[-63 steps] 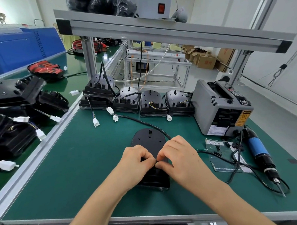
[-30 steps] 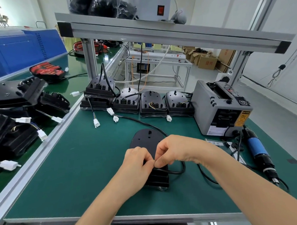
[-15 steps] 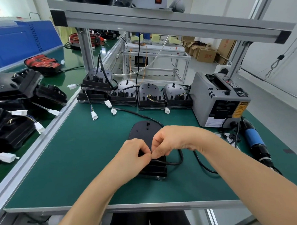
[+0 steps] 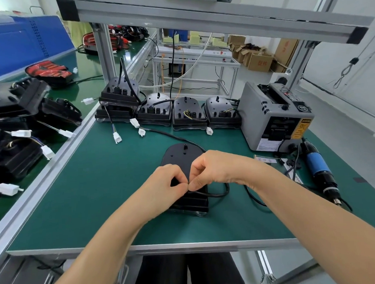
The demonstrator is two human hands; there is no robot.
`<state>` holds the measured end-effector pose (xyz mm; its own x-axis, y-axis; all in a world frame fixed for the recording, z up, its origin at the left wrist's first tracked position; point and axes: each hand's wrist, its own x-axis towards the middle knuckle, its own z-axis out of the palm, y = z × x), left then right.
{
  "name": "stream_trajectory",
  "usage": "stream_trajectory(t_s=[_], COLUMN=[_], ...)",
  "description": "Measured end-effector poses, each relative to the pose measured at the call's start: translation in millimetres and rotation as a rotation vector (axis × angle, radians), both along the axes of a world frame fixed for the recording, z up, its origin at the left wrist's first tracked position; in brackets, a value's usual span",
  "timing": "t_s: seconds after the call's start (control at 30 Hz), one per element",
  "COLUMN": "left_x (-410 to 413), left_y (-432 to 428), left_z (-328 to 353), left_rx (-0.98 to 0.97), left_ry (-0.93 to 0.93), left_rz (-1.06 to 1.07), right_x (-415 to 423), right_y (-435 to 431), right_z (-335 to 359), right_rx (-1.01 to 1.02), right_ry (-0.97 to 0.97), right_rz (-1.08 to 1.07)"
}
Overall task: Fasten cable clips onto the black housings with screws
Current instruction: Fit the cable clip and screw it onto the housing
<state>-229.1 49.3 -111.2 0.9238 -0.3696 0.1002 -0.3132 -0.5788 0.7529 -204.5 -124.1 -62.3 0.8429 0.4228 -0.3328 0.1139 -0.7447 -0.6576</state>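
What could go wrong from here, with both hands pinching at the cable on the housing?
1. The left hand and right hand both pinch the cable on the black housing; any small part they hold is hidden and could slip.
2. The cable's loop may spring out when released.
3. The electric screwdriver lies far right; reaching for it frees one hand.

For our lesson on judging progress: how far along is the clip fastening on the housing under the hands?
Done: no fastened clip shows; the back row of housings is too small to judge. In hand: the left hand and right hand pinch the cable where it crosses the housing; any clip is hidden. Left: driving screws, as the electric screwdriver lies untouched on the mat at the right.
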Motion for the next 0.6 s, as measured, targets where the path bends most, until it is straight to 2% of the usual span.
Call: stream_trajectory(t_s=[0.2,0.37,0.6], left_x=[-3.4,-4.2,-3.0], left_y=[5.3,3.3,4.5], left_z=[2.3,-1.0,-5.2], left_rx=[0.009,-0.010,-0.027], left_ry=[0.009,-0.024,-0.002], left_rz=[-0.064,-0.020,0.002], right_x=[-6.0,-7.0,-20.7], right_y=[-1.8,0.8,2.9], right_z=[-5.5,-3.6,-13.8], right_rx=[0.015,-0.036,-0.056], right_ry=[-0.071,-0.078,-0.235], right_rz=[-0.039,-0.023,-0.103])
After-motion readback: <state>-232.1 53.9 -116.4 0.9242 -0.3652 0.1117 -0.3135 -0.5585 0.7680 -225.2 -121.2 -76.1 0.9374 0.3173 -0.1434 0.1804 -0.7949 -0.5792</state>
